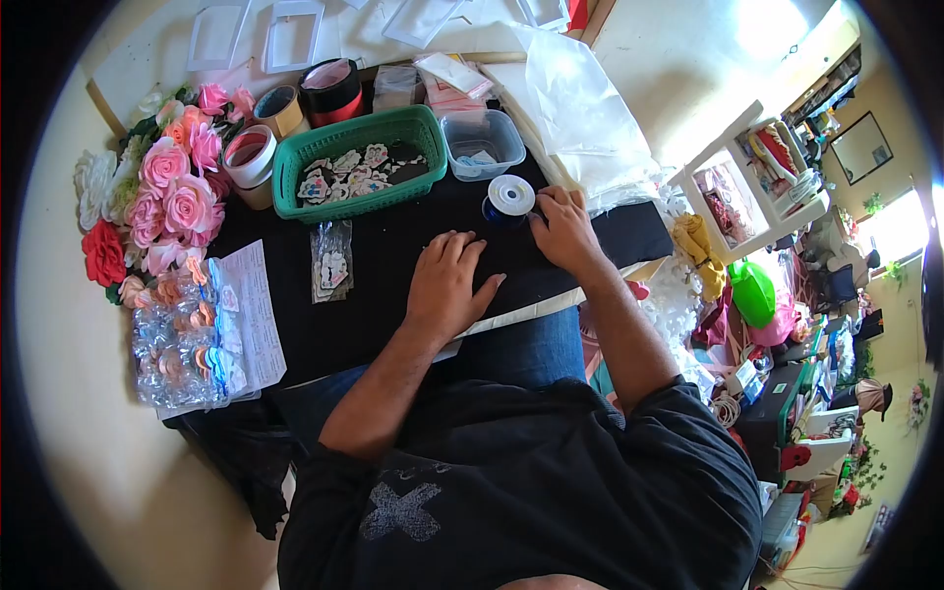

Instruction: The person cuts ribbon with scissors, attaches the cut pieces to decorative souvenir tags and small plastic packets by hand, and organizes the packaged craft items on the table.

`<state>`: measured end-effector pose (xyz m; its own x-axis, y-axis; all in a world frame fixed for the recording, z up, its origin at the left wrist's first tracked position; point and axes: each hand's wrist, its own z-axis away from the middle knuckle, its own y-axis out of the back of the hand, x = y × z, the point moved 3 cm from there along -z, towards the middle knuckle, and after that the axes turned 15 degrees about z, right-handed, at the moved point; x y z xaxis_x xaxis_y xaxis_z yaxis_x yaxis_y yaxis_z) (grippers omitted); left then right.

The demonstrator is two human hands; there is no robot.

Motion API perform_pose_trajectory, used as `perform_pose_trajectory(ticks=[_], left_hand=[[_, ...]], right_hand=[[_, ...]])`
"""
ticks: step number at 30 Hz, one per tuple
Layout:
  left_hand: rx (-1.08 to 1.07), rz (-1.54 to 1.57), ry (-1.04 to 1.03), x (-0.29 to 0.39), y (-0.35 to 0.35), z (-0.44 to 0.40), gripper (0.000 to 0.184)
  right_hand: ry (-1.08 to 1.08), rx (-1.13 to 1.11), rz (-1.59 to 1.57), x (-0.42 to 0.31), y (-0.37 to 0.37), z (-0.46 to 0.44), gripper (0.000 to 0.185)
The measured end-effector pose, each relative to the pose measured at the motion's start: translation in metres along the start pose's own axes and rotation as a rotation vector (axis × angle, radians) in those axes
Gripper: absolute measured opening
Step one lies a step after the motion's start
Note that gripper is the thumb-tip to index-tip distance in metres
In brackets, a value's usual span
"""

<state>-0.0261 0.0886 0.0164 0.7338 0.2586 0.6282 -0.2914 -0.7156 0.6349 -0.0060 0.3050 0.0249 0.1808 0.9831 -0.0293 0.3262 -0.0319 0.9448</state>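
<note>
Spool (503, 203), white on top with blue at its side, stands upright on the black cloth (344, 339), just in front of the clear plastic tub (499, 171). We see the right hand (565, 228) right beside it, fingers bent and pointing down; whether they touch the spool or hold anything underneath, we cannot tell. The left hand (447, 283) lies palm down with fingers loosely spread, and we see nothing in its grasp.

Our main worry is a sideways nudge from the right hand: the round spool could tip, roll across the cloth and unwind. The plastic sheets (580, 123) reach close to that hand, so a sleeve or wrist might drag them over. Shoving the spool away could bump the tub. A wide sweep of the left hand could disturb the small plastic bag (332, 264), or jolt the green basket (379, 201) and scatter its printed cutouts (344, 180).
</note>
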Motion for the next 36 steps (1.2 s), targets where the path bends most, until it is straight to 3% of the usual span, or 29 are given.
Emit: perform_pose_trajectory(ticks=[17, 20, 25, 32, 36], left_hand=[[-0.010, 0.029, 0.021, -0.002, 0.001, 0.003, 0.049], [-0.007, 0.024, 0.017, -0.004, 0.000, 0.004, 0.049], [-0.007, 0.018, 0.021, -0.005, -0.001, 0.004, 0.049], [0.015, 0.037, 0.001, -0.004, 0.000, 0.005, 0.048], [0.016, 0.041, -0.001, -0.005, -0.001, 0.004, 0.047]], right_hand=[[0.057, -0.105, 0.029, 0.008, 0.002, -0.022, 0.026], [0.117, 0.050, -0.006, 0.007, 0.001, -0.027, 0.025], [0.102, -0.097, -0.046, 0.008, 0.008, -0.032, 0.023], [0.122, -0.037, -0.073, 0.000, 0.026, -0.010, 0.021], [0.020, -0.080, -0.229, -0.016, 0.029, 0.004, 0.020]])
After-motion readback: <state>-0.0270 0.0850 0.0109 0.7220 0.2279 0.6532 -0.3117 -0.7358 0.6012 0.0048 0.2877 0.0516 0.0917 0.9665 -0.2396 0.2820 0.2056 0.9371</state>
